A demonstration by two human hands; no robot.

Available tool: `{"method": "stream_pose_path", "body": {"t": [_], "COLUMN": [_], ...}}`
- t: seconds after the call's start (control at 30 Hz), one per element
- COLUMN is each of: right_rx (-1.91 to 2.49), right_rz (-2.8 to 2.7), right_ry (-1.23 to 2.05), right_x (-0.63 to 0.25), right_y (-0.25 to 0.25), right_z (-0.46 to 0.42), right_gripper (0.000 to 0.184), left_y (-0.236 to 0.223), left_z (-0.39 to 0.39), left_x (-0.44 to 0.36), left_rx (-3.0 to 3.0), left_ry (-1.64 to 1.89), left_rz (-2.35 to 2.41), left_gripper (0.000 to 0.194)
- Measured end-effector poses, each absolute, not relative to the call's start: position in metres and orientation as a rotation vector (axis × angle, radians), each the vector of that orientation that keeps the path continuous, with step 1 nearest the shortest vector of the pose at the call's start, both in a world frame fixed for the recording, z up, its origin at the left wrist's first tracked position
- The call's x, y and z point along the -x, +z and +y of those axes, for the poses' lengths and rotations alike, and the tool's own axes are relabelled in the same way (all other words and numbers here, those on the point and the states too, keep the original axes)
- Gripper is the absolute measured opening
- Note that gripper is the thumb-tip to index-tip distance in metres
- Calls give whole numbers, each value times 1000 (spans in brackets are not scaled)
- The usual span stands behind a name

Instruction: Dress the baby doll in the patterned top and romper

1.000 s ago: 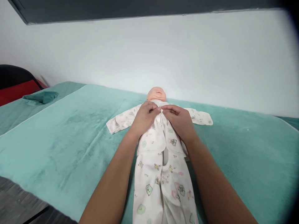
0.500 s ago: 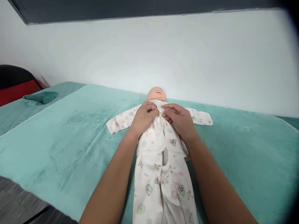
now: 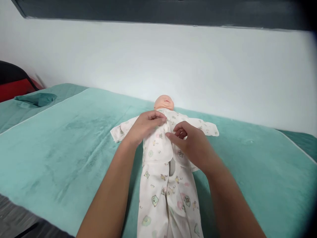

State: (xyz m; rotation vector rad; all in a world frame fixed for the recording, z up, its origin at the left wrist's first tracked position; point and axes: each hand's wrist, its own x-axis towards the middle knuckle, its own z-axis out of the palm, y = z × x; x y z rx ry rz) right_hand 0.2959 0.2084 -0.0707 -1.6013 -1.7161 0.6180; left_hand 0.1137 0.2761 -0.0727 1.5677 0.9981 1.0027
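A baby doll (image 3: 164,102) lies on its back, dressed in a white printed jacket (image 3: 158,150) and matching trousers (image 3: 155,201). My left hand (image 3: 148,124) rests on the upper chest, thumb and fingertips pinching the jacket's front edge near a small fastening. Lower on the other side, my right hand (image 3: 189,140) hovers over the jacket front with thumb and curled fingers apart. Its thumb tip is beside the front opening; whether it touches the cloth I cannot tell. Both jacket sleeves are spread out sideways.
The doll lies on a green padded cover (image 3: 74,142) against a white wall (image 3: 123,56). A dark panel (image 3: 148,13) runs along the top. A red and black chair (image 3: 15,84) stands at far left, by a hole in the cover (image 3: 37,99).
My right hand has left the fastening at the upper chest and moved down, its fingers parting. My left hand stays at the jacket's edge, shifted slightly left. The view has tilted.
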Motion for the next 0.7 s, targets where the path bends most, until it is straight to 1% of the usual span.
{"method": "stream_pose_path", "body": {"t": [0.13, 0.23, 0.33, 0.4, 0.5, 0.6, 0.7], "right_rx": [1779, 1835, 1829, 1794, 1691, 1492, 1302], "right_rz": [-1859, -1881, -1864, -1816, -1640, -1422, -1282], "right_ry": [474, 353, 354, 471, 754, 996, 1154], "right_x": [-290, -285, -284, -289, -299, -303, -299], "right_y": [-71, -74, -74, -73, -71, -73, -78], "right_z": [200, 200, 202, 203, 205, 206, 208], "right_gripper": [24, 19, 19, 20, 22, 22, 22], "left_y": [-64, -62, -62, -62, -62, -62, -61], "left_z": [269, 268, 267, 267, 267, 268, 268], "left_x": [-109, -108, -108, -108, -109, -108, -108], "left_rx": [-1744, -1856, -1901, -1939, -1981, -1937, -1815], "left_ry": [812, 661, 601, 600, 615, 639, 690], "left_rz": [1021, 1038, 1055, 1076, 1062, 983, 885], "left_gripper": [21, 24, 24, 21, 16, 19, 20]}}
